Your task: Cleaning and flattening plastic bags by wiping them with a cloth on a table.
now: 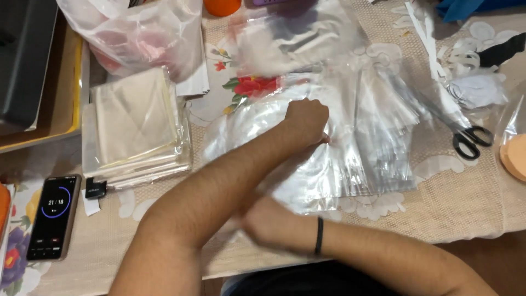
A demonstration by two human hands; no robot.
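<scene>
**Clear plastic bags handled on a cluttered counter**

The left hand (306, 119) is seen reaching forward across the body, its fingers curled closed and pinching the clear plastic bag (285, 164) that lies spread at the middle of the counter (466, 203). The right hand (262, 220) is placed nearer the body, under the left forearm, and rests against the near edge of the same bag; it is blurred and partly hidden, so it cannot be told whether it is clenched or released. A black band (319, 235) is worn on the right wrist.

Just beyond and to the right of the held bag, a loose heap of clear bags (378, 126) is spread out, overlapping it. Black-handled scissors (470, 140) are laid to the right of that heap, with white paper strips (433, 44) above them and a round orange object (515, 156) cut off at the right edge.

To the left, a neat stack of folded clear bags (134, 123) is set, and a crumpled white plastic bag (137, 33) is found behind it. A smartphone (53, 216) showing a circular timer is laid at the near left, with a small black clip (95, 189) just beside it. The counter is covered by a beige lace cloth with floral print.
</scene>
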